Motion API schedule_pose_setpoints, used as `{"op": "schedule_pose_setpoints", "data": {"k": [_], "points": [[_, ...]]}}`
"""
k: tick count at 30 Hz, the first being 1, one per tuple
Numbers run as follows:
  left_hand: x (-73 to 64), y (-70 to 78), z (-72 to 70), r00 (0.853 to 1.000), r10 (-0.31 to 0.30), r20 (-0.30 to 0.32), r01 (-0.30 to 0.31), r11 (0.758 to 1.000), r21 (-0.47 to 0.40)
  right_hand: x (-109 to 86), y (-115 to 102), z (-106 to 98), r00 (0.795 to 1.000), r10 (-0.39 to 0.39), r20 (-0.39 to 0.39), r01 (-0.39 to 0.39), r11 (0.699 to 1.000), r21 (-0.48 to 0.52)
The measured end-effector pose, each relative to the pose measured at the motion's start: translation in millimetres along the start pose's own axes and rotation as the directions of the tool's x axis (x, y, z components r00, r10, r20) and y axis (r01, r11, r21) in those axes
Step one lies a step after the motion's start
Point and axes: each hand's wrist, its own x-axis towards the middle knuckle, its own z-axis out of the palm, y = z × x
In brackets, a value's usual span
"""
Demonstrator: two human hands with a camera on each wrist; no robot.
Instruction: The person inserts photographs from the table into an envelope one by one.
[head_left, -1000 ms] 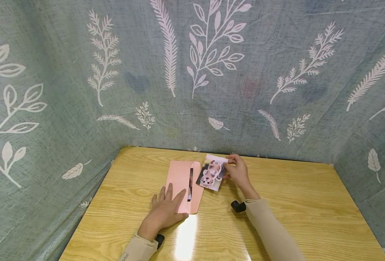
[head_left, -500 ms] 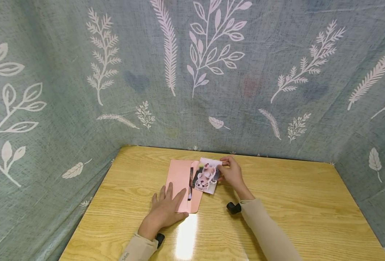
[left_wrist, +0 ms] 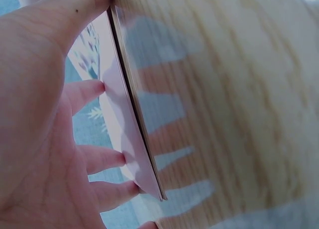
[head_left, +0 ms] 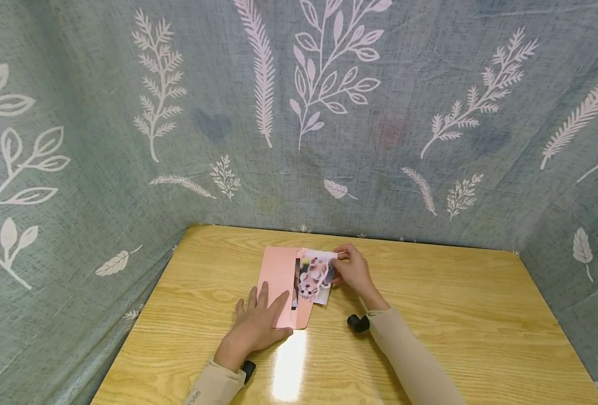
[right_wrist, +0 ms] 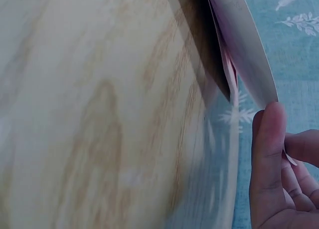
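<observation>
A pink envelope (head_left: pixel 279 264) lies on the wooden table, its flap side to the right, and a strip of another picture (head_left: pixel 295 301) shows in its opening. My left hand (head_left: pixel 258 320) rests spread on the envelope's near left part; in the left wrist view its fingertips touch the pink paper (left_wrist: pixel 119 99). With thumb and fingers, my right hand (head_left: pixel 353 273) pinches the right edge of a photo (head_left: pixel 316 275) of a pale spotted animal. This photo overlaps the envelope's flap, its left edge beside the opening. In the right wrist view the photo (right_wrist: pixel 249 44) bends slightly, tilted above the table.
The wooden table (head_left: pixel 455 315) extends to both sides and bears a bright light reflection near its front. A grey-blue cloth (head_left: pixel 359 140) with white leaf prints hangs behind the table and at its sides. Black wrist devices (head_left: pixel 358 323) sit on both wrists.
My right hand has carried the photo leftward and slightly nearer, from beside the envelope to over its flap. The left hand and envelope have stayed in place.
</observation>
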Motion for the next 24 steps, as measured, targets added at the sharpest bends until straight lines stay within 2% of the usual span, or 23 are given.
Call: {"op": "schedule_pose_setpoints", "data": {"k": [17,24], "points": [[0.3,-0.9,0.3,1.000,0.007,-0.012,-0.006,1.000,0.012,-0.1,-1,16,0.998,-0.031,0.047,0.030,0.999,0.015],[0.1,-0.7,0.3,1.000,0.009,-0.020,-0.009,1.000,0.010,1.1,0,22,0.999,-0.019,0.048,0.018,1.000,0.003]]}}
